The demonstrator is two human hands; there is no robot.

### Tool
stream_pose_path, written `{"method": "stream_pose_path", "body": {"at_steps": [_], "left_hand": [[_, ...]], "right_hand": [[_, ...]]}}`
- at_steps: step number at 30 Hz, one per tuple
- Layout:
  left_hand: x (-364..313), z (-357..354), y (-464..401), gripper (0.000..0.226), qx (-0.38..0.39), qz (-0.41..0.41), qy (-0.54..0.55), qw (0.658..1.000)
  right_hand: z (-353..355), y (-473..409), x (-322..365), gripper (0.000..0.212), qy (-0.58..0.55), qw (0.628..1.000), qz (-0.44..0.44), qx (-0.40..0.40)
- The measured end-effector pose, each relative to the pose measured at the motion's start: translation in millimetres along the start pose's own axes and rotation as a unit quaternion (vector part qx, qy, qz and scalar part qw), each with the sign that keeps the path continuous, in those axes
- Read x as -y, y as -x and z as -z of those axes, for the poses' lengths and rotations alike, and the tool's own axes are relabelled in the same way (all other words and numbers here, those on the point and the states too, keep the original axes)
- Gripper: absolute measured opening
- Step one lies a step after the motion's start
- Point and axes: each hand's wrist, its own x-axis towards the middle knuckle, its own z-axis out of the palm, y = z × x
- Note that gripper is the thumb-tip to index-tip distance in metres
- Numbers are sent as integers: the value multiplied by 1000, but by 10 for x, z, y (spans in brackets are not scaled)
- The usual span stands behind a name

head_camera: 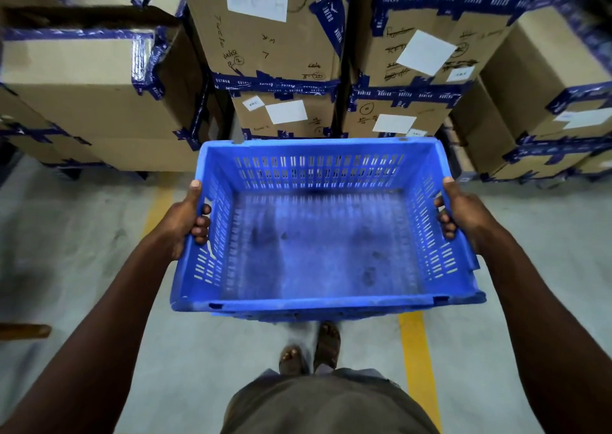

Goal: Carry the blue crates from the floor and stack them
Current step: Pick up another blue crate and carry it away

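Note:
An empty blue crate (pixel 318 244) with slotted walls hangs in the air in front of my body, above the floor. My left hand (pixel 185 221) grips its left wall, thumb along the rim and fingers curled through the handle slot. My right hand (pixel 460 211) grips the right wall the same way. The crate is level, its dusty bottom fully in view. Under its near edge a second blue edge shows; I cannot tell whether that is another crate.
Stacked cardboard boxes (pixel 275 36) sealed with blue tape form a wall just beyond the crate, spreading left (pixel 86 85) and right (pixel 546 79). The grey concrete floor (pixel 82 234) carries yellow lines (pixel 417 360). My sandalled feet (pixel 311 350) stand below the crate.

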Motion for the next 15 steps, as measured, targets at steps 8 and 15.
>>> {"method": "stream_pose_path", "body": {"at_steps": [8,15], "left_hand": [[5,34,9,62,-6,-18,15,1000],[32,38,-27,63,-30,-45,0,999]], "right_hand": [[-70,120,-24,56,-6,999,32,-16],[-79,133,-57,57,20,998,48,-36]]}}
